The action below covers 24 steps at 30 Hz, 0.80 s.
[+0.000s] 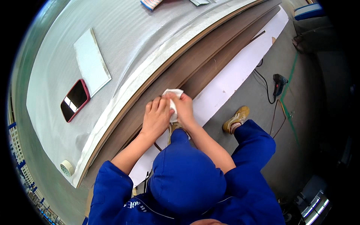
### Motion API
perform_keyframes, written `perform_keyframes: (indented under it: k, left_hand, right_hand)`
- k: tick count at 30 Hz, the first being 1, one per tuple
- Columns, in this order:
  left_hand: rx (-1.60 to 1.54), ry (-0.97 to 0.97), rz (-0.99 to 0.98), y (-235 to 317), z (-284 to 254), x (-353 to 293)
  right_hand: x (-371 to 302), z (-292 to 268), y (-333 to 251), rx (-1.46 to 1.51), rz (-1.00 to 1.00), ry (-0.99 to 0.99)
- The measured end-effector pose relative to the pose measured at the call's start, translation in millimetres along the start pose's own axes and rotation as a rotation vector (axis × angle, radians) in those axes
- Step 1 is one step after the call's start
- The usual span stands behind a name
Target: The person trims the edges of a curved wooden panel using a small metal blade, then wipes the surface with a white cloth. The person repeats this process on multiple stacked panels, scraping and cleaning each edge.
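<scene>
A crumpled white cloth or wipe (173, 117) is bunched between my two hands, over the near part of a long brown wood-grain panel. My right hand (183, 110) is closed on it, with folds showing above the fingers and below the thumb. The index finger and thumb of my left hand (156, 115) pinch the same cloth from the other side, and its other fingers rest bent over the brown panel (150, 98). The panel has a stepped profile and runs from the lower left to the upper right, along the edge of the covered table.
On the table's white foam sheet (123, 45) lie a phone in a red case (75, 100), a pale flat panel (92, 62) and a tape roll (67, 168). A white strip (225, 92) borders the panel. A corded heat gun (279, 85) lies on the grey floor near my shoe (236, 119).
</scene>
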State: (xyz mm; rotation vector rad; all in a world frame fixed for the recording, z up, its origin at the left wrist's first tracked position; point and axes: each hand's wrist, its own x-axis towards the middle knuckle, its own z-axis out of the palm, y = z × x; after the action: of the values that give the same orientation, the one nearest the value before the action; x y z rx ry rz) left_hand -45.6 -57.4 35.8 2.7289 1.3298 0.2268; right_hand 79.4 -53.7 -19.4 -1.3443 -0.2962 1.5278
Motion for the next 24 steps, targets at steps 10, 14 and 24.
perform_keyframes:
  k: [10,14,24]
  left_hand:
    - [-0.289,0.132,0.079,30,35,152]
    - [-0.312,0.234,0.13,48,48,219]
    - [-0.213,0.255,0.179,53,52,214]
  right_hand:
    - [91,-66,-99,0.132,-0.117,0.133]
    - [136,-99,-147,0.134,-0.135,0.183]
    - [141,-116,-151,0.151,-0.013,0.015]
